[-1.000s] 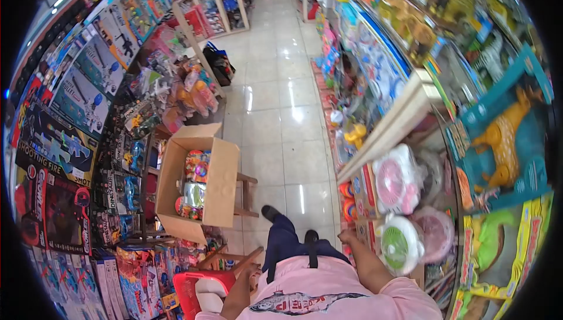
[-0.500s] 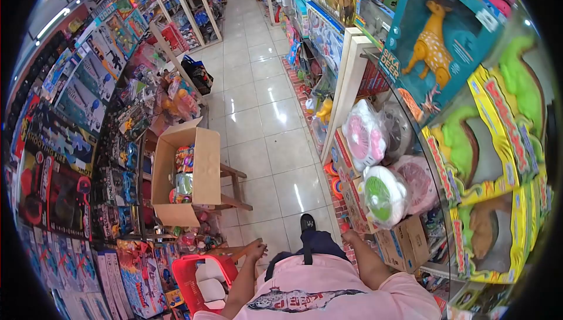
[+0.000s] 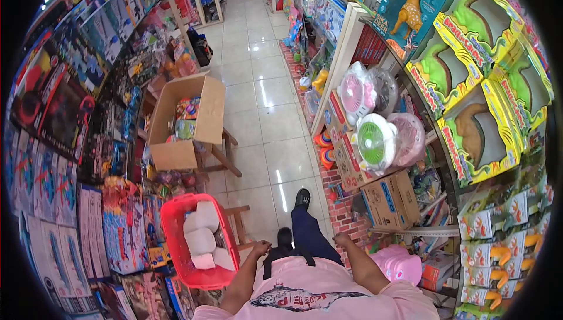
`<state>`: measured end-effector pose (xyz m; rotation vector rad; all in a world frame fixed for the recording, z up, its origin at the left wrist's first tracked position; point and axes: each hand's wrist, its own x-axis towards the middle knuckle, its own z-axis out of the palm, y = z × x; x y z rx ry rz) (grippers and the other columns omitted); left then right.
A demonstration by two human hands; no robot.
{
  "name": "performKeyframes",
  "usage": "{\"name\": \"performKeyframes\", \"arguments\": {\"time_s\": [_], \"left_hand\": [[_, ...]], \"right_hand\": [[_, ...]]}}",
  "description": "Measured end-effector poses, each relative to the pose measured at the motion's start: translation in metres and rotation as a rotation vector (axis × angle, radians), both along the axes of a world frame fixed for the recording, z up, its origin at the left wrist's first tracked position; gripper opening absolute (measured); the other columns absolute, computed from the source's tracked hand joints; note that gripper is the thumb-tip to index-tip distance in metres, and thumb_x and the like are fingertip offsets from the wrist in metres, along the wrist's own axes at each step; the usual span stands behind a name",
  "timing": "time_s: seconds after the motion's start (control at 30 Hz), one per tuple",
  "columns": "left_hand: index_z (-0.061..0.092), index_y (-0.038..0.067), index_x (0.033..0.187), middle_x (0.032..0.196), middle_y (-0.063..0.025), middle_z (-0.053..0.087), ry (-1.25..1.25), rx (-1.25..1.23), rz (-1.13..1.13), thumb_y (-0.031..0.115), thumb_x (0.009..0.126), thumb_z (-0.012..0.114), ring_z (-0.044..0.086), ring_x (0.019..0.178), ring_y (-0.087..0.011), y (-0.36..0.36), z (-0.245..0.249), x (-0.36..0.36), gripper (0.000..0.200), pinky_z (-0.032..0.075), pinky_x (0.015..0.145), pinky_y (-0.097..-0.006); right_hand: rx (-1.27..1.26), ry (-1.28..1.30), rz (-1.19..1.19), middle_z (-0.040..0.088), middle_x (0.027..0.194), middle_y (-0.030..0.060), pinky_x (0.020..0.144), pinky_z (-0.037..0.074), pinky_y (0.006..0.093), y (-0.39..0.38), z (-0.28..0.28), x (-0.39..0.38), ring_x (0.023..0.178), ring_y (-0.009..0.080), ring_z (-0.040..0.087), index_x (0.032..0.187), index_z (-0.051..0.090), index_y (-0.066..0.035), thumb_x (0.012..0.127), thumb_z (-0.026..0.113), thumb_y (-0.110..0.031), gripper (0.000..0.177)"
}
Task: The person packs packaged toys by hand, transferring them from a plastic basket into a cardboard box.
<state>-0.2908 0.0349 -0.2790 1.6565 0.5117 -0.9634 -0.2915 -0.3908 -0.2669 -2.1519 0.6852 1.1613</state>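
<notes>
Head cam: left hand (image 3: 260, 248) low, just right of the red plastic basket (image 3: 175, 255), right hand (image 3: 342, 240) farther right, both loosely curled, can't tell if I'm pinching anything. Shiny tiled floor (image 3: 252, 123), open brown cardboard box (image 3: 212, 112) beyond the basket.

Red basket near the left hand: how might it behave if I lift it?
The red basket looks like plastic and holds its shape, so it is probably stiff. The white pieces inside seem loose and leave part of the floor bare, so they may slide if it tilts. Its thin walls suggest low weight, though the pieces' weight is unclear.
</notes>
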Motion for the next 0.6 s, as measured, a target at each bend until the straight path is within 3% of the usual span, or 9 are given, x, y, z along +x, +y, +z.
{"name": "performKeyframes", "arguments": {"time_s": [0.07, 0.13, 0.17, 0.23, 0.3, 0.5, 0.6], "left_hand": [[0.065, 0.005, 0.103, 0.088, -0.0049, 0.069, 0.311, -0.1, 0.05, 0.028, 0.094, 0.057, 0.062, 0.067, -0.0169, 0.008, -0.01, -0.034, 0.026, 0.048, 0.057, -0.0336], [0.064, 0.006, 0.104, 0.092, -0.006, 0.069, 0.299, -0.053, 0.092, 0.028, 0.092, 0.057, 0.064, 0.07, -0.0181, 0.013, 0.012, -0.059, 0.026, 0.048, 0.058, -0.0343], [0.064, 0.005, 0.106, 0.094, -0.0068, 0.069, 0.298, 0.009, 0.143, 0.027, 0.092, 0.057, 0.065, 0.071, -0.019, 0.019, 0.013, -0.071, 0.027, 0.048, 0.059, -0.0344], [0.061, 0.005, 0.113, 0.102, -0.0087, 0.07, 0.308, 0.089, 0.158, 0.026, 0.089, 0.055, 0.068, 0.076, -0.0208, 0.035, 0.009, -0.092, 0.032, 0.049, 0.061, -0.0354], [0.061, 0.005, 0.115, 0.103, -0.0087, 0.07, 0.304, 0.116, 0.14, 0.026, 0.089, 0.055, 0.068, 0.076, -0.0209, 0.047, 0.011, -0.11, 0.034, 0.049, 0.061, -0.0364], [0.061, 0.003, 0.116, 0.105, -0.01, 0.071, 0.314, 0.214, 0.213, 0.03, 0.092, 0.054, 0.07, 0.075, -0.0229, 0.062, 0.029, -0.17, 0.037, 0.052, 0.061, -0.0374], [0.061, 0.003, 0.116, 0.106, -0.0109, 0.07, 0.319, 0.194, 0.209, 0.031, 0.093, 0.055, 0.07, 0.075, -0.0229, 0.057, 0.045, -0.212, 0.037, 0.051, 0.057, -0.0359]], "right_hand": [[-0.062, 0.108, 0.05, 0.072, 0.084, 0.0111, 0.06, 0.056, 0.0412, -0.007, 0.004, -0.036, 0.065, 0.0233, 0.07, 0.097, 0.071, -0.003, 0.085, 0.063, -0.024, 0.025], [-0.022, 0.141, 0.096, 0.073, 0.088, 0.0119, 0.059, 0.057, 0.0431, -0.027, -0.041, -0.075, 0.069, 0.0244, 0.071, 0.101, 0.072, -0.005, 0.085, 0.064, -0.022, 0.025], [-0.076, 0.132, -0.012, 0.073, 0.089, 0.0134, 0.056, 0.056, 0.0428, -0.02, -0.009, -0.078, 0.07, 0.0249, 0.071, 0.102, 0.072, -0.006, 0.083, 0.065, -0.017, 0.023], [-0.094, 0.122, 0.049, 0.073, 0.089, 0.0136, 0.055, 0.056, 0.0416, -0.022, 0.01, -0.09, 0.07, 0.0249, 0.071, 0.101, 0.072, -0.006, 0.083, 0.066, -0.017, 0.022], [-0.104, 0.109, 0.109, 0.073, 0.089, 0.0138, 0.055, 0.056, 0.0403, -0.024, 0.011, -0.097, 0.07, 0.0249, 0.072, 0.1, 0.072, -0.005, 0.083, 0.066, -0.016, 0.021], [-0.01, 0.019, -0.081, 0.07, 0.079, 0.0125, 0.05, 0.053, 0.039, -0.026, -0.009, -0.116, 0.064, 0.0214, 0.071, 0.095, 0.07, -0.003, 0.084, 0.065, -0.021, 0.022], [0.038, -0.05, -0.05, 0.07, 0.077, 0.0125, 0.051, 0.054, 0.039, -0.014, -0.014, -0.128, 0.063, 0.0215, 0.071, 0.095, 0.069, 0.0, 0.085, 0.062, -0.024, 0.027]]}}
